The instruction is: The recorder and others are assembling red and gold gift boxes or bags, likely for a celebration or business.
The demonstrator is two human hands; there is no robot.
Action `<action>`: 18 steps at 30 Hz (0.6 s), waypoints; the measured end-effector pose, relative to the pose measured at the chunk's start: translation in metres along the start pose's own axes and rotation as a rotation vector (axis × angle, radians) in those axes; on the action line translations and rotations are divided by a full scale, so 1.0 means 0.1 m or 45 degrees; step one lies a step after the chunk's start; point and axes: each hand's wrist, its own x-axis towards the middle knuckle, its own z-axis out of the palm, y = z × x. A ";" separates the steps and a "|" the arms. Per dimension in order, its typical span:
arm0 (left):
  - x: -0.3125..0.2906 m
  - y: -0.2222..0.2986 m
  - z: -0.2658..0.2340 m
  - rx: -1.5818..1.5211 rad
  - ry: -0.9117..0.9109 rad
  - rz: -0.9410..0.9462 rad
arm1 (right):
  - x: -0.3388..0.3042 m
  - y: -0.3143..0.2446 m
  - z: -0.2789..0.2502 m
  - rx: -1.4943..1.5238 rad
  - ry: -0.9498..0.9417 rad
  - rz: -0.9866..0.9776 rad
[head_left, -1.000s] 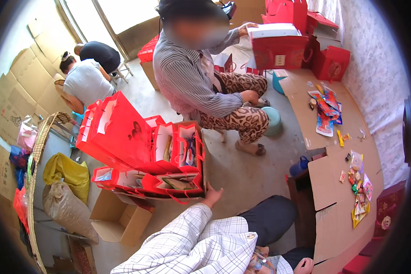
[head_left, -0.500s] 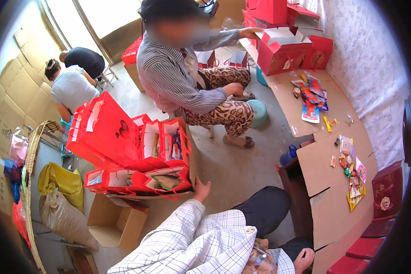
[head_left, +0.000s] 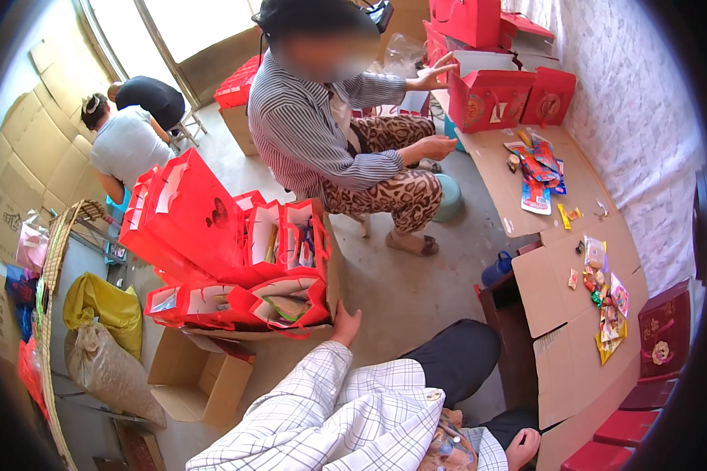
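Observation:
My left hand (head_left: 346,326) is at the near right corner of a cardboard box (head_left: 334,275), touching its side with thumb and forefinger spread apart. Upright red gift bags (head_left: 291,302) are packed in that box, several with small packets inside, and larger red bags (head_left: 196,212) lean on top of them. Down by my knee, my right hand (head_left: 524,449) rests beside the edge of the cardboard-covered table (head_left: 565,385). Its fingers are partly hidden, and no object shows in it.
A seated co-worker (head_left: 314,133) reaches toward red gift boxes (head_left: 491,98) on the table. Snack packets (head_left: 538,173) and a pile of sweets (head_left: 609,306) lie there. An open carton (head_left: 200,377), sacks (head_left: 102,314) and a blue jug (head_left: 496,268) stand lower down. Two people (head_left: 130,141) sit farther back.
The co-worker's far hand has come away from the red box with fingers spread, and the box front now looks upright and closed. Their other hand has lifted to the right. My hands stay nearly still.

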 end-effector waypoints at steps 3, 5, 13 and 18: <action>-0.01 -0.03 -0.01 -0.010 0.003 0.050 | -0.02 0.01 0.00 0.005 -0.008 0.020; 0.01 -0.08 0.01 -0.034 0.005 0.035 | -0.03 0.04 0.03 -0.013 -0.024 0.031; 0.20 -0.55 0.16 -0.116 -0.117 0.093 | 0.01 0.09 0.21 0.127 0.124 0.023; 0.42 -0.79 0.16 0.147 -0.154 0.147 | 0.00 -0.07 0.02 0.168 0.121 0.097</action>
